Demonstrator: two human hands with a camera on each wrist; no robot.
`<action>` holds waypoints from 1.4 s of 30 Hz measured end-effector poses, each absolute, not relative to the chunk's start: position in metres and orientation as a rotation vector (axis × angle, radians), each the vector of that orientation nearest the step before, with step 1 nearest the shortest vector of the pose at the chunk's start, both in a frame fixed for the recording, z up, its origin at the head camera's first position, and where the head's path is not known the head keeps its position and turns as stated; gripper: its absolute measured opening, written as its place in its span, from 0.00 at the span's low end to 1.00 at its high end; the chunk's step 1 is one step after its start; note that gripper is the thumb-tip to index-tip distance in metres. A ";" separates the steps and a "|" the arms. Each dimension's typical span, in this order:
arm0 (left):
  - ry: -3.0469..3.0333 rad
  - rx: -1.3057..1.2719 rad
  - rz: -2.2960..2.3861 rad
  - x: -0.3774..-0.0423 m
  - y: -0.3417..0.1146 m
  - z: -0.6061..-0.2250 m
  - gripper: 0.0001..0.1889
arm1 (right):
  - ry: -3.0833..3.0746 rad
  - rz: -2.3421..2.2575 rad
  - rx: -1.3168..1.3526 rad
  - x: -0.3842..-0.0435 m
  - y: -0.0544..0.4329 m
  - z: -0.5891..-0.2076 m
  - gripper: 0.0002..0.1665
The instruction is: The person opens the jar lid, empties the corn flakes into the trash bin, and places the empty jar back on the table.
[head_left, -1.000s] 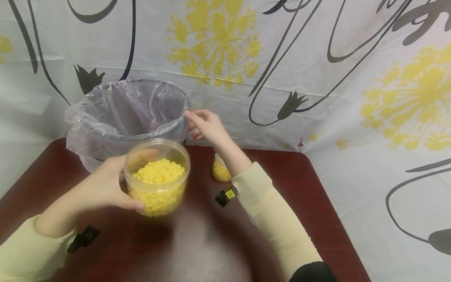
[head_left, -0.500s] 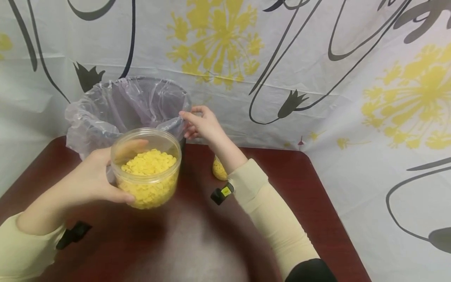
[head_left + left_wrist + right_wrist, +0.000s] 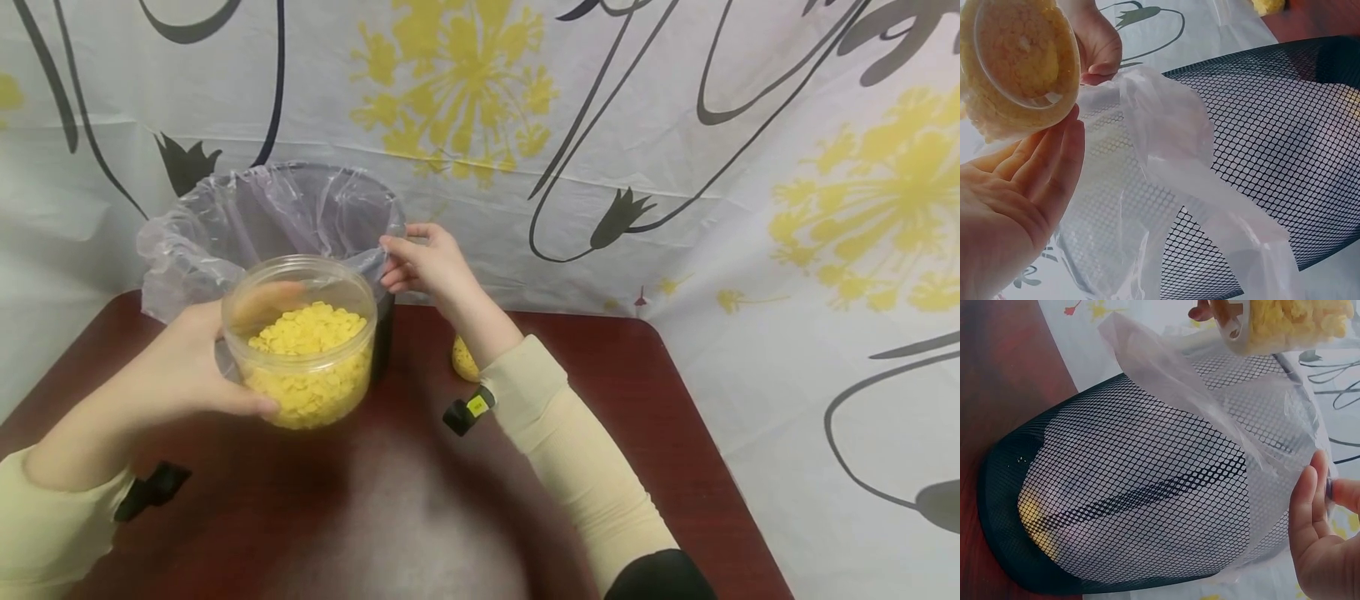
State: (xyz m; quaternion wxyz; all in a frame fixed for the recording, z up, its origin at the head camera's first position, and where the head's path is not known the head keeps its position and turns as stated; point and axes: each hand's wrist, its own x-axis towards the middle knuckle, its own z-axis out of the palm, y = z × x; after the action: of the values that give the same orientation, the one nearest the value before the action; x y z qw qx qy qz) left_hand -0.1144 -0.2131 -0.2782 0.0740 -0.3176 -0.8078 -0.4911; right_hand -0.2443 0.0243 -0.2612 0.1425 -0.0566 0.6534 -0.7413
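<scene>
My left hand [image 3: 180, 367] grips a clear plastic jar [image 3: 309, 400], thumb at its near side and fingers round the far side. Small yellow pieces [image 3: 307, 329] fill a good part of the jar. It is upright, in front of the bin's near rim. Behind it stands a black mesh wastebasket [image 3: 1129, 481] with a thin translucent bag [image 3: 187, 254] folded over its rim. My right hand [image 3: 431, 265] pinches the bag and rim at the right side, thumb inside and fingers outside. In the left wrist view the jar's base [image 3: 1025, 50] shows above my fingers.
A smaller container of yellow bits [image 3: 464, 360] stands on the dark red table [image 3: 600, 400], partly hidden by my right forearm. A patterned curtain [image 3: 480, 217] hangs right behind the bin. Something yellow shows through the mesh low in the bin.
My left hand has carried the jar left and slightly away from me, towards the bin. My right hand has slid a little left along the rim, drawing the bag's edge with it.
</scene>
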 end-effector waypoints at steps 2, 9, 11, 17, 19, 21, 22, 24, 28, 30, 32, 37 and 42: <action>-2.425 -0.950 -1.460 -0.115 -0.213 -0.277 0.53 | 1.876 -2.144 -0.157 -0.243 0.024 -0.260 0.34; -2.425 -0.920 -1.469 -0.116 -0.216 -0.273 0.53 | 1.869 -2.149 -0.138 -0.242 0.023 -0.258 0.34; -2.424 -0.911 -1.482 -0.116 -0.217 -0.271 0.53 | 1.873 -2.154 -0.134 -0.242 0.023 -0.258 0.34; -2.417 -0.890 -1.480 -0.118 -0.222 -0.263 0.54 | 1.879 -2.166 -0.129 -0.243 0.022 -0.260 0.33; -2.425 -0.871 -1.441 -0.118 -0.224 -0.259 0.54 | 1.884 -2.159 -0.130 -0.244 0.023 -0.260 0.33; -2.432 -0.838 -1.417 -0.117 -0.226 -0.255 0.54 | 1.890 -2.150 -0.133 -0.243 0.023 -0.260 0.34; -2.429 -0.825 -1.418 -0.117 -0.227 -0.253 0.54 | 1.891 -2.146 -0.135 -0.243 0.023 -0.260 0.34; -2.432 -0.794 -1.412 -0.117 -0.229 -0.249 0.53 | 1.888 -2.142 -0.137 -0.243 0.022 -0.260 0.35; -2.436 -0.736 -1.414 -0.117 -0.233 -0.244 0.53 | 1.878 -2.139 -0.135 -0.244 0.021 -0.259 0.37; -2.442 -0.702 -1.405 -0.117 -0.233 -0.241 0.53 | 1.873 -2.134 -0.136 -0.244 0.021 -0.259 0.38; -2.431 -0.688 -1.405 -0.117 -0.235 -0.238 0.53 | 1.869 -2.128 -0.139 -0.244 0.021 -0.259 0.38; -2.403 -0.680 -1.372 -0.123 -0.240 -0.234 0.52 | 1.862 -2.126 -0.154 -0.244 0.021 -0.259 0.39; -2.379 -0.626 -1.403 -0.130 -0.247 -0.234 0.50 | 1.851 -2.137 -0.159 -0.244 0.021 -0.259 0.38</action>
State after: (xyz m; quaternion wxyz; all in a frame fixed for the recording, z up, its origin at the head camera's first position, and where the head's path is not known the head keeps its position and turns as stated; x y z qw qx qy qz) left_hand -0.1295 -0.2465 -0.2335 0.1540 -0.2184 -0.8301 -0.4894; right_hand -0.2438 0.0213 -0.2592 0.1543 -0.0554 0.6459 -0.7456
